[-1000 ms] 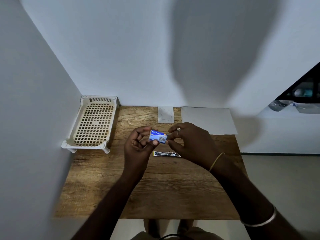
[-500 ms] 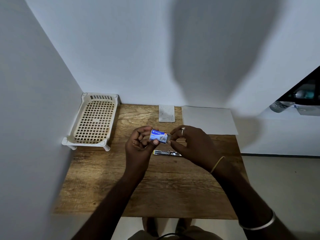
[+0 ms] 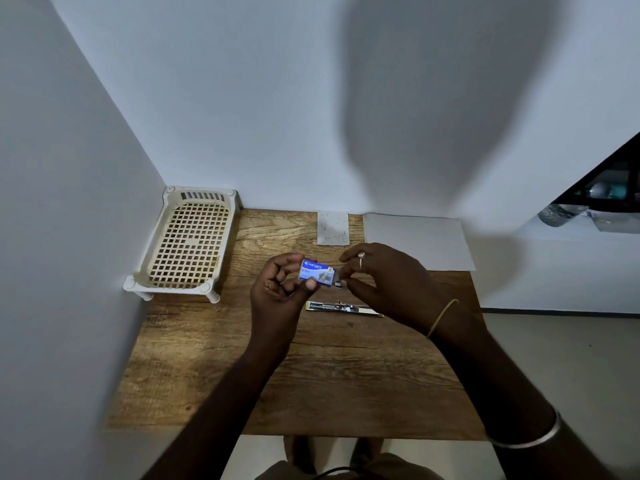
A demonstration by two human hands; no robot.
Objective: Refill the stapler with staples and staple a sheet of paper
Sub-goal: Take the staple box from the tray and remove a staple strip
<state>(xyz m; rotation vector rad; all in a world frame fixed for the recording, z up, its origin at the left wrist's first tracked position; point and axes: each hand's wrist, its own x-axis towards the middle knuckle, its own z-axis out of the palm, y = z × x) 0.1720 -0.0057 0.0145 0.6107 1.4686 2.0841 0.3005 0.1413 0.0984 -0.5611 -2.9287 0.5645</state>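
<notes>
My left hand (image 3: 277,289) holds a small blue staple box (image 3: 317,271) above the middle of the wooden table (image 3: 311,382). My right hand (image 3: 388,282) pinches the box's right end, where a dark inner part sticks out a little. Below the hands the stapler (image 3: 341,307) lies flat on the table, opened out long, metal with yellow tips. A white sheet of paper (image 3: 419,242) lies at the back right of the table. A smaller slip of paper (image 3: 333,227) lies at the back centre.
A cream plastic lattice tray (image 3: 188,247) stands on short legs at the back left, against the walls. White walls close the table at the left and back. The table's right edge drops to a pale floor.
The hands and box have stayed in about the same place. My right fingers have shifted at the box's right end, and a dark inner part now shows there.
</notes>
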